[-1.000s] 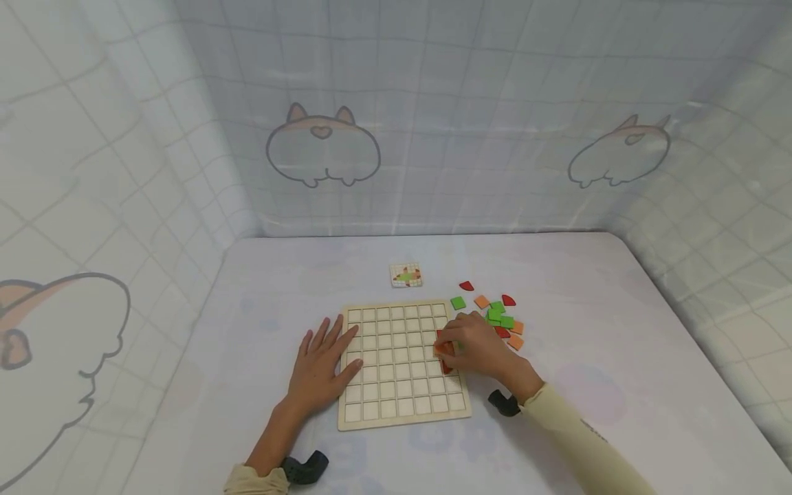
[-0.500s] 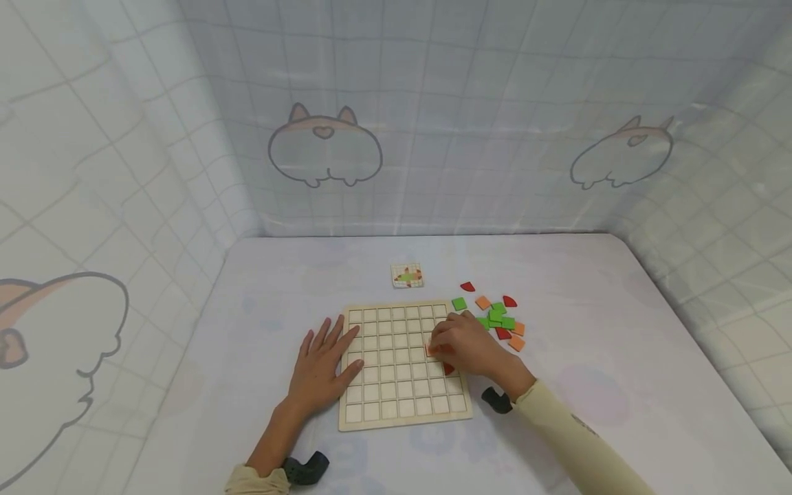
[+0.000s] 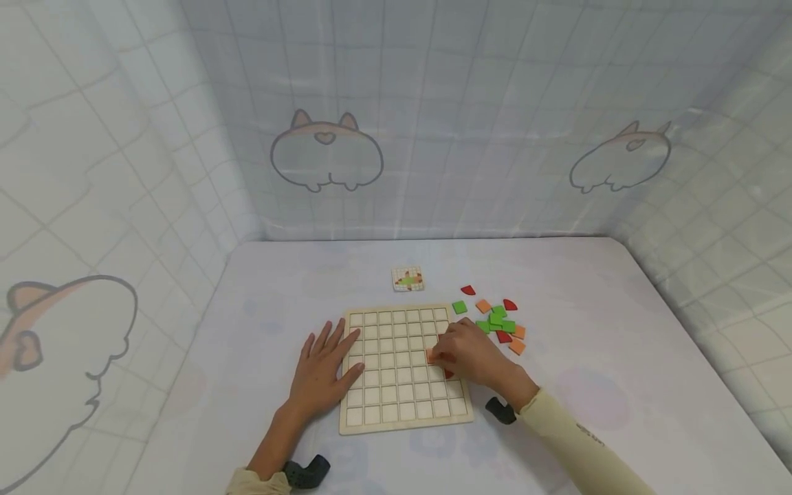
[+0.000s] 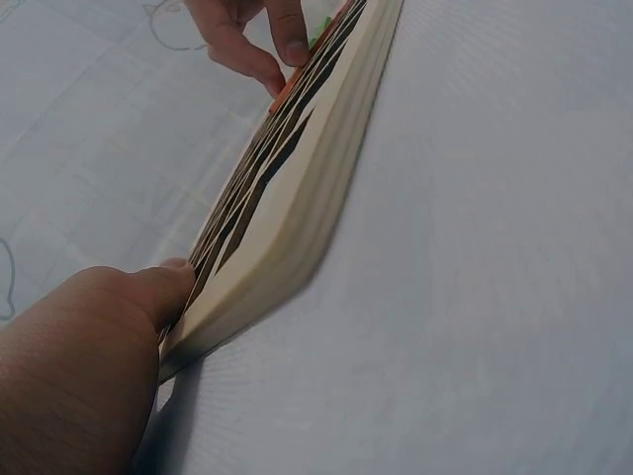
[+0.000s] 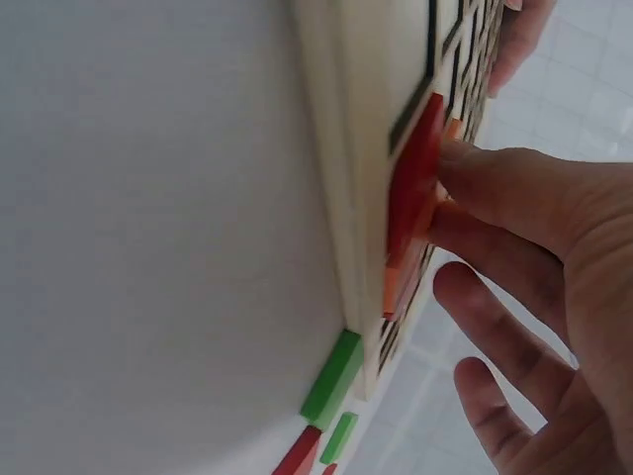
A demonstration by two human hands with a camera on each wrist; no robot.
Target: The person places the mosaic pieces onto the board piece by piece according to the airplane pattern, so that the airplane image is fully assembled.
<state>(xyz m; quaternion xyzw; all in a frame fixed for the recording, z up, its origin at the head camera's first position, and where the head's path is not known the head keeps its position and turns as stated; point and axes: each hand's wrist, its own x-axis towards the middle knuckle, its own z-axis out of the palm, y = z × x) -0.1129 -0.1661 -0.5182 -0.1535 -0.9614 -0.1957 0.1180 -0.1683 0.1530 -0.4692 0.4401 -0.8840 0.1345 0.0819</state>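
A pale wooden grid board [image 3: 405, 428] lies on the table. My left hand [image 3: 318, 378] rests on its left edge with fingers spread; the left wrist view shows the thumb [image 4: 170, 287] at the rim. Over the right-hand columns, my right hand [image 3: 476, 354] pinches an orange square tile [image 3: 430, 356] between thumb and forefinger, low at the grid. Beside it, a red quarter-round tile [image 3: 448, 375] shows below the fingers. Seen from the right wrist, a red tile [image 5: 413, 178] sits near the rim, and the other fingers hang loose. Part of the orange tile is hidden.
Right of the board lie several loose tiles: green squares [image 3: 496, 320], orange squares [image 3: 517, 346] and red quarter-rounds [image 3: 510, 304]. A small pattern card [image 3: 408, 279] lies behind the board. Patterned fabric walls [image 3: 433, 172] enclose the table's back and sides.
My right hand has shifted slightly left with the orange tile, onto the grid column left of the red tiles. The left hand stays in place on the board.
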